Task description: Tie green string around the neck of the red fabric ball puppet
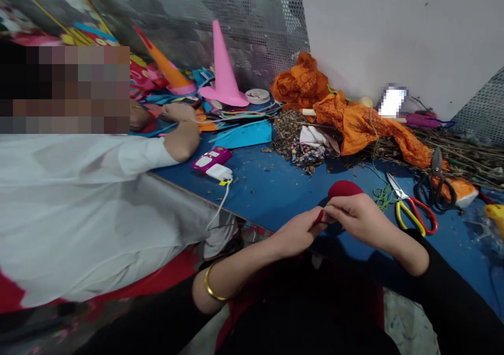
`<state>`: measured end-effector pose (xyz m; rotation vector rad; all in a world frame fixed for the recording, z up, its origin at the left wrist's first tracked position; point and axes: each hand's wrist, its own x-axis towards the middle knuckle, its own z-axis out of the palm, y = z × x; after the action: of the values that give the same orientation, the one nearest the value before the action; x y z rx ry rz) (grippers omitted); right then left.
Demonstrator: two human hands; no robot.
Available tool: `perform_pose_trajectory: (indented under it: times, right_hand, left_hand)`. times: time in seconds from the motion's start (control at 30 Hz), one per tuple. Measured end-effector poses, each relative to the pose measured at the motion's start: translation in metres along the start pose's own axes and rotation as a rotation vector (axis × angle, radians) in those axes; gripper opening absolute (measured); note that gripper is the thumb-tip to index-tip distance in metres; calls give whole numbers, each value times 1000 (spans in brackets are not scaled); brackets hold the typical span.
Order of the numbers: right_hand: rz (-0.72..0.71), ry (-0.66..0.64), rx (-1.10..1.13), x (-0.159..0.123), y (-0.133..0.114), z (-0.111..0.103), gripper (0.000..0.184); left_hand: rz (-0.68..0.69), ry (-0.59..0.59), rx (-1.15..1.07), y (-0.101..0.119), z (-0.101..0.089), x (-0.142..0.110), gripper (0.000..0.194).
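My left hand and my right hand meet at the table's near edge, fingers closed and fingertips together. Between them a soft red piece that looks like cloth is gripped. Its rounded end shows beyond my right knuckles, and a small red bit shows at my left fingers; the rest is hidden by the hands. Right of my right hand lie scissors with yellow and red handles, blades partly apart. A tangle of green thread is beside them, and black-handled scissors rest farther right.
A co-worker in a white shirt sits at left, an arm on the blue table. Orange cloth, dried stalks and seed-like bits lie at the back. A purple device with a white cable and a pink cone stand left of centre.
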<state>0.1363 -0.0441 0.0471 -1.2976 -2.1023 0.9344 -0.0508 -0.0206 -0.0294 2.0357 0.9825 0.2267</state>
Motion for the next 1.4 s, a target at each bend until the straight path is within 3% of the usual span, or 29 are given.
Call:
perform_pose_trajectory:
  times: [0.13,0.23,0.4,0.57,0.73,0.93,1.1,1.4]
  right_hand:
    - [126,57,232,4,8,5,29]
    - [171,75,288,5,12,8,29]
    - [144,107,84,4,5,2,28]
    - [86,34,-164,1,-3,0,27]
    - [-10,3,-339,1,-1,2,28]
    - [100,70,-306,4,8,0,27]
    - [124,54,-303,6,10,4,29]
    - [214,1,-259,11,16,3,28]
  left_hand:
    - [-27,-14,97,12,-3,2,27]
    - [-79,-18,215,18,-5,1,26]
    - [-133,-41,510,30,-7,-3,28]
    - [-127,-108,652,41,-7,-6,29]
    - [-83,-147,714,47,-7,-8,31]
    - [50,-124,820,51,-6,-14,25]
    - [160,-112,1001,50,-1,-21,32]
    - [309,75,1227,36,7,-29,42]
